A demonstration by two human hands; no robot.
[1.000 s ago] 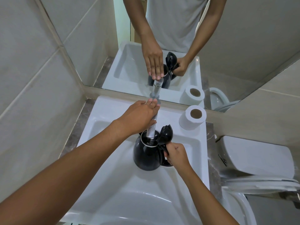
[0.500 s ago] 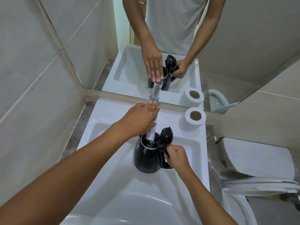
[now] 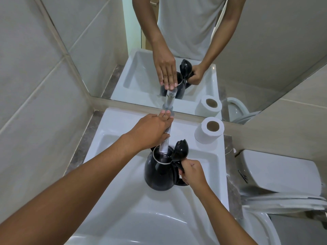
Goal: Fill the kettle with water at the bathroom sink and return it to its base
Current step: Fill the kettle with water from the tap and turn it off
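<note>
Filling most of the view, the white sink (image 3: pixel 123 214) runs back to a mirror (image 3: pixel 247 55) on the wall, with a toilet (image 3: pixel 276 175) just beside it on the right and tiled walls on the left. Inside the basin, toward its back, stands the black kettle (image 3: pixel 160 171), upright, its hinged lid (image 3: pixel 180 150) tipped open and the tap's spout (image 3: pixel 165 144) reaching down into its steel-rimmed mouth. The right hand (image 3: pixel 192 171) is clenched around the kettle's handle on its right side; the left hand (image 3: pixel 152 132) lies over the tap, fingers draped forward along it, though whether they grip or only rest I cannot tell, nor whether water is running. As a judgement, the kettle will grow markedly heavier as it fills, and its smooth glossy body would be slippery if wet, so the handle is the only sensible hold, kept level so nothing slops from the open top. The lid should probably be shut before carrying. Lifting out, the spout inside the mouth stands in the way: the kettle likely needs to drop or slide clear first. A toilet roll (image 3: pixel 208 129) stands on the sink's back right corner, near the kettle and within reach of a splash.
</note>
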